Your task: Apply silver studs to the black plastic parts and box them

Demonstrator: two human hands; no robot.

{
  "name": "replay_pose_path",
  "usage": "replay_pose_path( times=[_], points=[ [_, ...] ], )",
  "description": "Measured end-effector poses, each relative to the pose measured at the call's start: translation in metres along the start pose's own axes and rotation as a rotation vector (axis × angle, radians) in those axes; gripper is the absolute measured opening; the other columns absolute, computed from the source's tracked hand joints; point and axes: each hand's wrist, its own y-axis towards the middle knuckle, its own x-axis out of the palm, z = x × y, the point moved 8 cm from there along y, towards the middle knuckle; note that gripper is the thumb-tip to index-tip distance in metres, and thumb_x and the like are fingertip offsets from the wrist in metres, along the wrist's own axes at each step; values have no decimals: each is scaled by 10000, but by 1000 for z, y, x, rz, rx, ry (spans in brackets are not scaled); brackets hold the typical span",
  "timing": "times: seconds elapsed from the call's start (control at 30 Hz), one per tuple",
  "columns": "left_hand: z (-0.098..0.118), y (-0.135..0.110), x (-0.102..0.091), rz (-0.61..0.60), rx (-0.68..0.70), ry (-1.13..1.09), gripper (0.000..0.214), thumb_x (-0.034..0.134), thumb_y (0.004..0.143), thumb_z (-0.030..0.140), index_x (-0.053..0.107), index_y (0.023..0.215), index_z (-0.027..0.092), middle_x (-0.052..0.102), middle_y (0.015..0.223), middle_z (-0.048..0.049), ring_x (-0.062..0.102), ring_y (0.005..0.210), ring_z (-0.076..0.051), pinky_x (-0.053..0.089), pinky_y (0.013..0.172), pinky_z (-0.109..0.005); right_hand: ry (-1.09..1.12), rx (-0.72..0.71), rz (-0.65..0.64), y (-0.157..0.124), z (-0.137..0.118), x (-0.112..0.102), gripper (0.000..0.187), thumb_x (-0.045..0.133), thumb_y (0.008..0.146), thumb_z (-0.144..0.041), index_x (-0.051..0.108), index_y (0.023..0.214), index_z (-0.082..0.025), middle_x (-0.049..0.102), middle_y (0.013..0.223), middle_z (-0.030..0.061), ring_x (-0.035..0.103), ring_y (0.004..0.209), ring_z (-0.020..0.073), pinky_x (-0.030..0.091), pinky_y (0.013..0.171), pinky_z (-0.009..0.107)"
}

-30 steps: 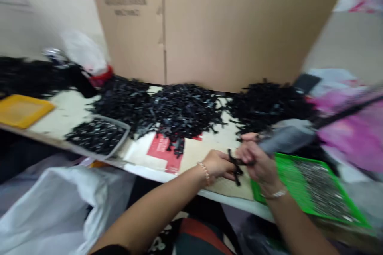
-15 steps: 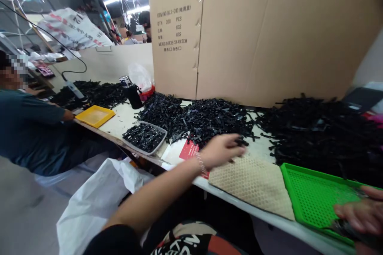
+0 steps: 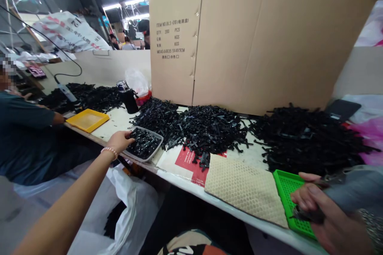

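Note:
My left hand is at the left rim of a clear plastic tub, its fingers bent together over the edge; what they hold, if anything, is hidden. Small black strip-like pieces with shiny spots fill the tub. At the far right my right hand is closed around a grey handheld tool with a dark tip, whose exact kind I cannot make out. Beneath that hand lies a green perforated tray, partly covered by it. A beige honeycomb-textured mat lies left of the tray.
Piles of black strips and a larger black heap cover the back of the table. Behind stands a large cardboard sheet. Leftward are a black bottle, a yellow tray and a seated co-worker.
My left hand has moved left from above the mat to the tub. My right hand has come further into view with the grey tool. The view has shifted slightly.

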Motion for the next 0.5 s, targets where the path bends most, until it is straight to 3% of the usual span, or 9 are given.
replay_pose_path(
  times=[0.1,0.2,0.3,0.43,0.5],
  points=[
    [-8,3,5,35,4,79,412,673,679,339,714,1025,118,708,1090,-184,603,1084,-359,443,916,-403,-20,-5,27,4,1,-5,219,735,492,-410,697,685,-312,346,410,-12,326,403,135,282,461,413],
    [3,-3,2,169,99,124,498,566,781,429,663,1125,81,674,1125,-206,594,1075,-334,424,954,-402,-47,0,67,8,1,-14,247,747,472,-441,684,676,-318,362,434,-11,350,427,154,334,487,447],
    [46,-17,10,258,315,89,436,478,847,414,675,1092,113,689,1065,-156,624,989,-264,445,925,-334,-122,-36,80,14,0,-23,320,757,485,-408,687,788,-336,462,533,11,464,519,197,422,588,490],
    [122,-31,68,28,552,133,358,463,867,380,709,1019,170,703,1007,-102,640,947,-228,452,885,-292,-264,-152,85,19,3,-37,364,764,547,-395,648,889,-348,613,810,69,564,690,240,466,705,519],
    [150,-37,101,-73,591,241,390,455,868,403,706,1041,160,701,1001,-115,647,939,-254,462,858,-321,-292,-288,175,10,3,-51,416,776,546,-361,616,930,-340,602,948,79,579,771,250,471,760,532]
  ],
)
